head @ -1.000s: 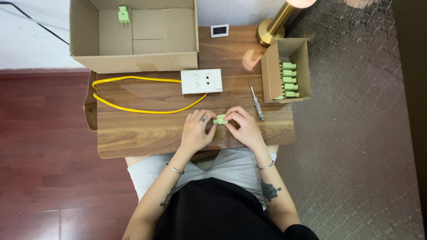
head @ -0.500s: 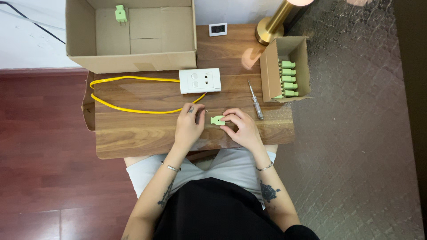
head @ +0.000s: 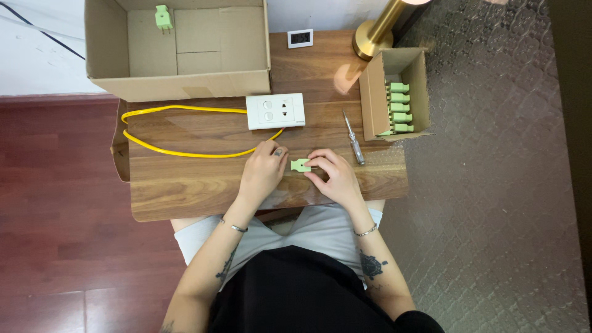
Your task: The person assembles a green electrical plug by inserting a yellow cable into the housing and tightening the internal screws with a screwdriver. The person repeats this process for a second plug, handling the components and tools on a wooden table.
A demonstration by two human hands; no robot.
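My right hand (head: 332, 177) holds a small light-green plug (head: 300, 164) just above the wooden table (head: 185, 185), near its front edge. My left hand (head: 261, 171) lies to the left of the plug, its fingertips closed on the yellow cable (head: 179, 153) where it curves toward the white socket panel (head: 275, 111). The cable loops out to the left across the table and back to the panel. The two hands are a few centimetres apart.
A screwdriver (head: 353, 137) lies right of my hands. A small cardboard box (head: 370, 98) holds several green plugs (head: 398, 108). Behind stand a large open cardboard box (head: 179, 83) with one green plug (head: 163, 16), a small digital display (head: 300, 38) and a brass lamp base (head: 372, 37).
My left hand has let go of the green plug and moved up and left onto the yellow cable. My right hand keeps the plug, now shifted slightly right.
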